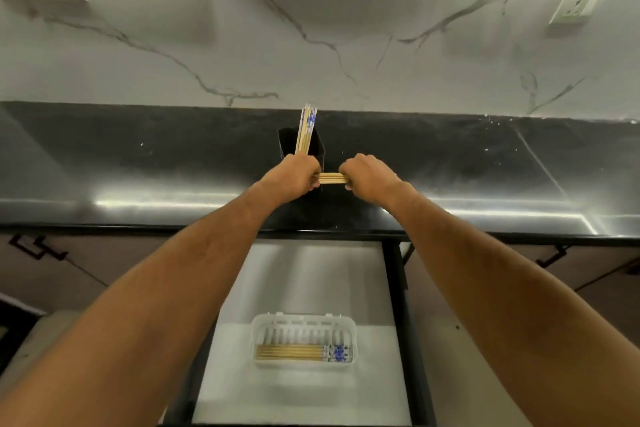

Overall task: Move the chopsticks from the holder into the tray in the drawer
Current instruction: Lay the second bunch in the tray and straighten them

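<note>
While gripped level over the counter (138, 191), small bundle of chopsticks (331, 178) between left hand (294, 174) and right hand (367, 175), fingers curled round each end. More upright in holder (313, 152); some already in tray (351, 326), near end of drawer (393, 288). Light, stiff, smooth, likely to slide; best gripped as a bunch.

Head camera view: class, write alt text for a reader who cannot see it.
Both hands, left hand and right hand, hold a bundle of chopsticks level above a black holder. Below, a white tray in the open drawer holds more.
</note>
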A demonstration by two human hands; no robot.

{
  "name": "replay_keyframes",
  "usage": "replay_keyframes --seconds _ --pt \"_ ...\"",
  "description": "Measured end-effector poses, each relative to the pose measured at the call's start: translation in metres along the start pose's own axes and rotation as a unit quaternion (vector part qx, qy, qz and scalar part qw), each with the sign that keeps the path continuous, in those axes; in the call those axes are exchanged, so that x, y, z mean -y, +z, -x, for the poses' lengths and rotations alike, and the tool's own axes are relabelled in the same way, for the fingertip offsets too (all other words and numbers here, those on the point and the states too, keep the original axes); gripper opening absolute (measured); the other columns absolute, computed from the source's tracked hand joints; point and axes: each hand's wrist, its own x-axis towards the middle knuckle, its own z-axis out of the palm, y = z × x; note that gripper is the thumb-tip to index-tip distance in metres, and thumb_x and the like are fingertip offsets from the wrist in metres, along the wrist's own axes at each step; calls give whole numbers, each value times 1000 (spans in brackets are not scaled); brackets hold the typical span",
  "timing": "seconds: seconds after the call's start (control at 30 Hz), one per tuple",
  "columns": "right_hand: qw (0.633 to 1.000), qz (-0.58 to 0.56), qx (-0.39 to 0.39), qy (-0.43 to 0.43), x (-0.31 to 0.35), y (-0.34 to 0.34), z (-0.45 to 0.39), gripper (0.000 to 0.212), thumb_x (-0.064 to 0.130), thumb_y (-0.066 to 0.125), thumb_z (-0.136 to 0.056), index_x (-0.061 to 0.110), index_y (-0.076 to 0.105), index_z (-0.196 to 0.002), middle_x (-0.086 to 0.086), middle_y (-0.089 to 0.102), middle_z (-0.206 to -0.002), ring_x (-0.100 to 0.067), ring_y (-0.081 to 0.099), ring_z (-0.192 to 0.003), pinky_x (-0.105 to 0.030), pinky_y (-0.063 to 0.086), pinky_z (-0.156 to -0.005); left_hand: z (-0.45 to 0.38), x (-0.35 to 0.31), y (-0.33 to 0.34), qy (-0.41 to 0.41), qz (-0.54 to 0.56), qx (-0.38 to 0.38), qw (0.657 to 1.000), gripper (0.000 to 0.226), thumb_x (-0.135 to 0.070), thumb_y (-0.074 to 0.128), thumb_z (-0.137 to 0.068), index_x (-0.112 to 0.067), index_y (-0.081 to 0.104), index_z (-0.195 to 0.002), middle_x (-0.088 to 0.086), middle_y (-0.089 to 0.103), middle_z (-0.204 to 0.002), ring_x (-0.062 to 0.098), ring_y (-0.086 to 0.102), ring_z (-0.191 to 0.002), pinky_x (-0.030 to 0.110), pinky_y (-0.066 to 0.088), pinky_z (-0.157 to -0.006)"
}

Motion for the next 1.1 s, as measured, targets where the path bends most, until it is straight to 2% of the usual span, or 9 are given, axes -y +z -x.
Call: replay_keyframes --seconds 0.13,0.2,0.37,0.5,0.7,0.87,1.1 --pt "993 -70 86 28 13 33 3 21 20 71 -92 15 71 -112 0 65 -90 -16 64 -83 -31 51 -76 15 14 28 -5 -28 53 998 13 -16 64 -97 -8 72 -104 4 65 -88 18 65 -84 34 54 -85" --pt "989 -95 105 32 21 52 6 23 22 71 -92 16 71 -114 0 67 -93 -16 63 -84 -28 48 -75 23 24 45 -22 -34 85 996 16 -18 63 -98 -8 72 -108 6 65 -92 20 64 -86 34 53 -86" --pt "989 -86 119 35 47 104 23 16 19 67 -93 16 75 -107 -3 70 -89 -17 63 -76 -31 54 -73 47 51 95 -40 -32 138 989 16 -17 65 -96 -10 73 -107 5 65 -88 22 66 -85 36 56 -89" --pt "986 -78 138 43 64 141 39 11 19 67 -94 15 75 -99 -4 68 -83 -17 62 -71 -29 51 -68 65 63 133 -41 -21 158 986 12 -18 65 -96 -10 73 -100 4 63 -82 18 61 -76 30 53 -79" --pt "971 -98 202 82 77 193 66 9 18 67 -93 15 75 -91 -4 68 -80 -19 66 -74 -31 59 -75 91 64 189 -65 27 218 973 12 -17 64 -97 -9 72 -100 10 70 -93 21 63 -82 33 54 -84" --pt "959 -112 240 102 81 233 89 12 9 66 -89 11 78 -91 -8 71 -83 -24 68 -78 -35 60 -74 113 71 227 -74 32 217 973 8 -15 67 -95 -11 74 -96 10 70 -90 28 68 -83 40 59 -81" --pt "955 -111 252 107 88 271 105 14 15 67 -89 14 78 -97 -9 73 -87 -27 68 -79 -38 60 -77 136 76 264 -107 10 214 971 14 -10 62 -94 -14 75 -100 9 71 -98 29 70 -89 37 58 -82"
